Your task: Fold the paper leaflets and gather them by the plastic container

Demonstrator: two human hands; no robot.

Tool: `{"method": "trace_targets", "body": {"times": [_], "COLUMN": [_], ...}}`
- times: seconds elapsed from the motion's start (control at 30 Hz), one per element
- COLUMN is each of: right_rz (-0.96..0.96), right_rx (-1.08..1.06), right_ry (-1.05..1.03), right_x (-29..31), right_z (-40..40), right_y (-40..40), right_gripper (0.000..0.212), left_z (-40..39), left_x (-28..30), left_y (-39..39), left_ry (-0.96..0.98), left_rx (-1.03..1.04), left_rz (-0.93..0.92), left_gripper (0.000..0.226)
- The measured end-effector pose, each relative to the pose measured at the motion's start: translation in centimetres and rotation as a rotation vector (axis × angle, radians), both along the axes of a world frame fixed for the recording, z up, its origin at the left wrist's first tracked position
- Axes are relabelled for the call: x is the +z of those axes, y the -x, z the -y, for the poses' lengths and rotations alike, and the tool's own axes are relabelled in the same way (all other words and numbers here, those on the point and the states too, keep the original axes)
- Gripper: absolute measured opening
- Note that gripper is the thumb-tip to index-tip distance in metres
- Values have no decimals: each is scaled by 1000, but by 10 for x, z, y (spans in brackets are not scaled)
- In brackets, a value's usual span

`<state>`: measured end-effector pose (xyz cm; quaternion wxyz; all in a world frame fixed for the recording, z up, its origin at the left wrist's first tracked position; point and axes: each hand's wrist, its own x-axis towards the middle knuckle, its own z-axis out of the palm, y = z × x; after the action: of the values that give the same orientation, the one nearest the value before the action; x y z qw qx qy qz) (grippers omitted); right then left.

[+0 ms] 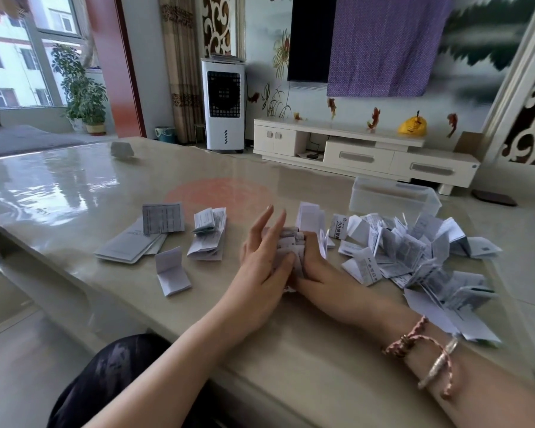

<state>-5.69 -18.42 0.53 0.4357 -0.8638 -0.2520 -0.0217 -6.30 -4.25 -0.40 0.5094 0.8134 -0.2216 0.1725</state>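
container (393, 196) behind leaflet pile (414, 254), flat leaflets (130, 242) left

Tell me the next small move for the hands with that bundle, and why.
Probably carry the bundle of folded leaflets, pressed between the left hand and right hand, rightward onto the heap of folded leaflets beside the plastic container. The bundle looks folded already, and that heap is where the folded ones lie.
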Motion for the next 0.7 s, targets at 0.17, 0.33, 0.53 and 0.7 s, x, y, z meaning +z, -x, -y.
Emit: {"method": "trace_targets", "body": {"times": [0.17, 0.33, 0.53, 0.7], "right_rz": [-39, -42, -249, -16], "right_rx": [77, 17, 18, -105], "right_ry": [-45, -222, -312, 14], "right_x": [2, 6, 24, 31], "right_z": [-10, -8, -8, -16], "right_y": [6, 6, 11, 15], "right_gripper": [51, 38, 39, 53], "left_z": [19, 3, -12, -13], "left_x": [8, 6, 11, 12], "left_y": [20, 12, 9, 9], "left_ry": [142, 496, 707, 871], "left_rx": [105, -79, -292, -337], "left_rz": [31, -81, -531, -565], "left_gripper": [68, 76, 39, 37]}}
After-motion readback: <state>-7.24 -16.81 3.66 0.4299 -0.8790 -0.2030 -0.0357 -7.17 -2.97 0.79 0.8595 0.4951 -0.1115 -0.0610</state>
